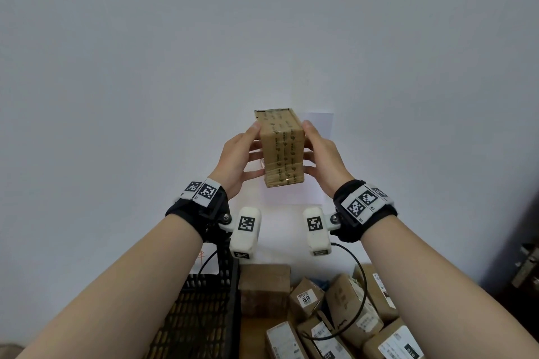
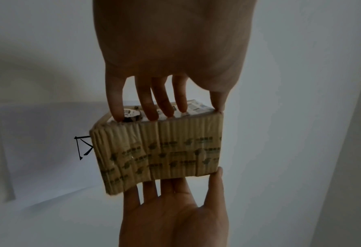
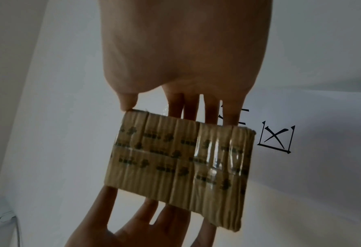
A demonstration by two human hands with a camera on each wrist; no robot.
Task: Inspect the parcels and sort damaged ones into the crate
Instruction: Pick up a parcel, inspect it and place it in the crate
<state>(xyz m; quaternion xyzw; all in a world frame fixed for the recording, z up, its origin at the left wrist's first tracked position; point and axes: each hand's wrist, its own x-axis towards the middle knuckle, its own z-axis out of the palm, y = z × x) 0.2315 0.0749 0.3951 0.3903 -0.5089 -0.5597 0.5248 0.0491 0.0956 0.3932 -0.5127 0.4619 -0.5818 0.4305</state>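
Observation:
Both hands hold one brown cardboard parcel (image 1: 282, 151) up in front of the white wall, wrapped in printed clear tape. My left hand (image 1: 239, 160) grips its left side and my right hand (image 1: 320, 160) its right, thumbs on the upper near edges. In the left wrist view the left fingers (image 2: 148, 103) rest on the parcel's (image 2: 158, 153) face with the crumpled white label. The right wrist view shows the taped face (image 3: 181, 160) with the right fingers (image 3: 190, 107) behind it. The black mesh crate (image 1: 201, 315) stands low at the left.
A pile of several cardboard parcels (image 1: 344, 309) lies below, right of the crate. A white paper sheet with black written characters (image 3: 275, 138) hangs on the wall behind the parcel. A dark door with a handle (image 1: 525, 265) is at the far right.

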